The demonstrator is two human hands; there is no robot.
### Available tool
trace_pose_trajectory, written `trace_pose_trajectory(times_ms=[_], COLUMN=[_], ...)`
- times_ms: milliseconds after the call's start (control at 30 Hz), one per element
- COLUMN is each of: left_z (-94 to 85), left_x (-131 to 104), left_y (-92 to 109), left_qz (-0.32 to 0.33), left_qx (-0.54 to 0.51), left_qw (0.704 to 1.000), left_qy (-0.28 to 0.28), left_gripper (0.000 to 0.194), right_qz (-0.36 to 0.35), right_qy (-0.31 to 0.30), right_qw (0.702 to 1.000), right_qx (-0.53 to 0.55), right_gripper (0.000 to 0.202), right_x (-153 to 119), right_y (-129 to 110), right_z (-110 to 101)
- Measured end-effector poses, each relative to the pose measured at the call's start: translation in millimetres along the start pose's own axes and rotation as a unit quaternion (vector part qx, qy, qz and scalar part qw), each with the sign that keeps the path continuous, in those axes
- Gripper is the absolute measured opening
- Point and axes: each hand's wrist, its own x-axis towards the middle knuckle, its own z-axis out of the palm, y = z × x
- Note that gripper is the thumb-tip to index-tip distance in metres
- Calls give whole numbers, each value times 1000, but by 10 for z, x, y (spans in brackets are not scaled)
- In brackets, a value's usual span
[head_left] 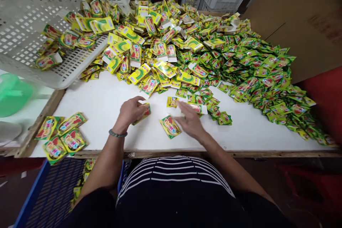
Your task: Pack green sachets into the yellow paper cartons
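Observation:
My left hand (130,113), with a bead bracelet at its wrist, curls its fingers over a small yellow-green candy box (145,113) standing tilted on the white table. My right hand (191,120) is slightly blurred, its fingers stretched apart and nothing visible in its grip. Its thumb side is at the edge of a flat printed candy box (170,127) lying face up. Just beyond its fingertips lies a small yellow sachet (172,102). Behind that hand a box with a white open flap (199,109) rests beside several loose green sachets (224,118).
A heap of yellow boxes (139,73) and green sachets (267,78) covers the table's back and right. A tipped white basket (58,82) spills boxes at left. Several flat boxes (73,140) lie front left, above a blue crate (34,199). Cardboard (288,28) stands at right.

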Motion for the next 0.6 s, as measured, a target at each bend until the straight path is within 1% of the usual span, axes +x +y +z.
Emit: trace_pose_trajectory(times_ms=[33, 67, 100, 133, 167, 200, 267, 300, 333, 400, 433, 467, 500, 533, 600], left_z=[-64, -88, -70, -14, 72, 177, 394, 484, 551, 605, 595, 569, 535, 502, 461], left_x=[-5, -15, -25, -33, -36, -35, -17, -3, 12, 43, 59, 76, 93, 111, 146], left_y=[1, 17, 50, 95, 150, 209, 316, 353, 373, 352, 314, 261, 198, 130, -3], left_qz=[6, 19, 41, 73, 115, 161, 247, 274, 286, 271, 251, 227, 201, 175, 134], left_qx=[84, 144, 177, 189, 186, 177, 166, 169, 176, 193, 199, 205, 209, 213, 214], left_qw=[996, 988, 982, 978, 975, 971, 953, 942, 934, 930, 934, 941, 949, 957, 967], left_qy=[26, 44, 52, 46, 29, 3, -60, -91, -119, -155, -158, -147, -124, -94, -42], left_gripper=[40, 44, 48, 53, 57, 62, 74, 78, 80, 78, 74, 71, 67, 63, 55], right_qz=[32, 72, 107, 128, 138, 134, 91, 59, 27, -26, -38, -34, -13, 23, 112], right_qy=[14, 13, -1, -17, -25, -28, -22, -22, -30, -65, -79, -83, -75, -57, -12], right_qw=[998, 992, 985, 980, 977, 978, 989, 994, 998, 998, 996, 995, 996, 997, 992], right_qx=[-51, -100, -136, -154, -161, -156, -115, -85, -51, 10, 34, 49, 51, 38, -51], right_gripper=[64, 71, 75, 75, 74, 72, 70, 70, 70, 68, 64, 55, 44, 35, 29], right_x=[-32, -52, -60, -54, -38, -14, 46, 81, 122, 228, 299, 384, 479, 581, 784], right_y=[144, 283, 404, 493, 543, 548, 444, 357, 267, 137, 116, 130, 174, 239, 390], right_z=[-109, -209, -293, -353, -386, -392, -335, -285, -229, -132, -101, -82, -74, -72, -68])
